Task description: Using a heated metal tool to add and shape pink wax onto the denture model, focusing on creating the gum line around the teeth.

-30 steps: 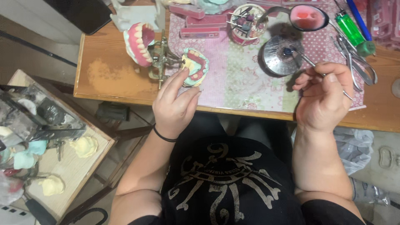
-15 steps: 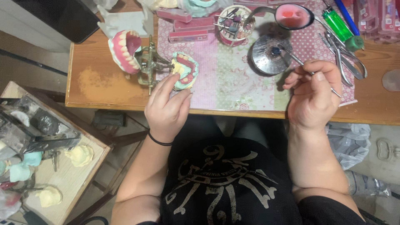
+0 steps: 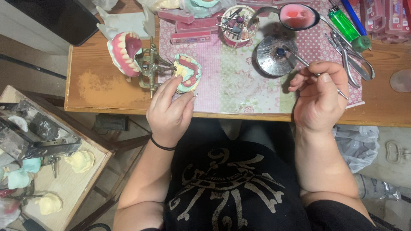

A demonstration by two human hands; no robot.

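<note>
Single head-worn view only. Looks steeply down from above onto the near edge of the wooden worktop [image 3: 107, 92], facing forward and away from the torso. Close range: both hands, forearms and chest fill the lower frame. No second view to compare.

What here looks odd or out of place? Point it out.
Little stands out. The wooden table has a pale worn patch near its left edge. The left hand holds the dental model on the articulator, which is swung wide open. The right hand holds a thin metal tool, its tip at the round metal dish.
</note>
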